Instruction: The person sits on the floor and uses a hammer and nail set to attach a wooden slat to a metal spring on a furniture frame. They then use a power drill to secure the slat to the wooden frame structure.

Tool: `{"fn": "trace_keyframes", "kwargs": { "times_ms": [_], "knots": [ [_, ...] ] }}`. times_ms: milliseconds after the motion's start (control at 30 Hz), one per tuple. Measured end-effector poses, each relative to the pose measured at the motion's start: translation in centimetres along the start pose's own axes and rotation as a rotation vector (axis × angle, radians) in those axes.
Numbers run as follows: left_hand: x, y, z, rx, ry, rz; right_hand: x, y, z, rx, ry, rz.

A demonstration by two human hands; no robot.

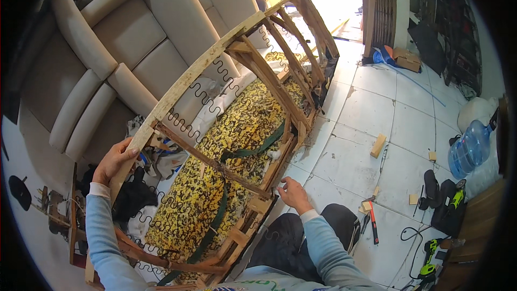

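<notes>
A wooden sofa frame (pixel 186 82) stands tilted on its side in front of me, with zigzag springs (pixel 202 97) strung along its upper rail. My left hand (pixel 114 163) grips that rail near its close end, thumb on top. At the lower rail, my right hand (pixel 295 195) has its fingers curled together by the dark edge; whatever they pinch is too small to make out. Behind the slats lies a yellow-and-black speckled foam slab (pixel 242 116). A dark green webbing strap (pixel 219 210) hangs across it.
Beige sofas (pixel 132 35) fill the left side. On the white tiles to the right lie a wood block (pixel 378 145), a red-handled hammer (pixel 374 226), a green power tool (pixel 429 256) with a cable and a black bag (pixel 449 207). A blue water bottle (pixel 469 150) lies beyond them.
</notes>
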State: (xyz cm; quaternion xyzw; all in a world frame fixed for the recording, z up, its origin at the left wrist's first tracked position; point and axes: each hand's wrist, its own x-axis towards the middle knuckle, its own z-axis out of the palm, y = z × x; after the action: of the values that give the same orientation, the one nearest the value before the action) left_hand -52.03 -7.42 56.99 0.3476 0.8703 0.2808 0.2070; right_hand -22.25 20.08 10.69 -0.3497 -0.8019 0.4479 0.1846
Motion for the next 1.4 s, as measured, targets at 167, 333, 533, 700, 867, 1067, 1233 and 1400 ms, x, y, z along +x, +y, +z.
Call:
{"fn": "trace_keyframes", "kwargs": {
  "times_ms": [167,333,533,700,867,1067,1233,1400],
  "knots": [
    [0.2,-0.3,-0.1,0.023,0.009,0.005,-0.5,-1.3,-1.4,0.057,-0.051,0.025],
    [0.6,-1.0,-0.3,0.027,0.005,0.026,-0.5,-1.6,-0.9,0.062,-0.065,0.001],
    [1.1,0.0,0.1,-0.016,-0.022,-0.011,0.1,-1.3,-1.9,0.089,0.018,-0.027],
    [1.2,-3.1,-1.3,-0.070,-0.020,0.015,-0.6,-3.8,-9.6,0.442,0.208,-0.118],
    [0.0,-2.8,-2.5,-0.262,0.051,-0.288,0.3,8.8,-18.3,0.723,0.710,0.111],
    [2.9,-5.6,-3.7,-0.253,0.080,-0.260,0.3,31.2,-12.3,-0.194,0.654,0.573],
    [1.3,-2.3,-0.6,-0.123,0.092,-0.156,1.9,32.2,-7.4,-0.382,0.589,0.465],
    [1.3,-2.0,-1.5,0.339,0.290,0.088,2.6,33.9,-4.2,-0.493,0.703,0.336]
  ]
}}
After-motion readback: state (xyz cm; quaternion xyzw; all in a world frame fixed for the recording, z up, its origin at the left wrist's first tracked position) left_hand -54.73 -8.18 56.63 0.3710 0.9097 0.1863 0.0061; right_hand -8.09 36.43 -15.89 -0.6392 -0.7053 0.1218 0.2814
